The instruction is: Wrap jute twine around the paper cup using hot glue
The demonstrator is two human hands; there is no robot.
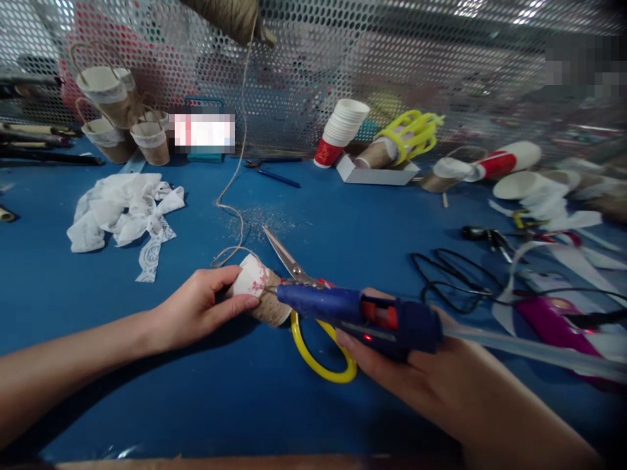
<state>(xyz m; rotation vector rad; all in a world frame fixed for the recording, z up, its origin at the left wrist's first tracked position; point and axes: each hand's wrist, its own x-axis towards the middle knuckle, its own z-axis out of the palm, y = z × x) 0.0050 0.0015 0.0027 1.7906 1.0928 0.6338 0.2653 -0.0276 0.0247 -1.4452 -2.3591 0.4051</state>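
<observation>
My left grip (196, 312) is closed on the twine-wrapped cup (259, 290), held on its side low over the blue table (206, 398), near centre. Yellow-handled scissors (318, 359) lie just right of it. My right grip (435, 375) clasps the blue glue gun (362, 313), its nozzle at the cup's wrapping.

Left hand (196, 310) curled in firm grip; right hand (431, 372) clenched, reaching leftward; both forearms bare.

The glue gun (362, 314) is deep blue with an orange-red trigger (a small red light glows beneath). The paper cup (251, 279) is white, blotched pink, banded in tan twine (272, 308). The scissors (290, 262) have yellow handles; the table (206, 398) is blue; the lace (122, 212) is white, openwork-patterned.
</observation>
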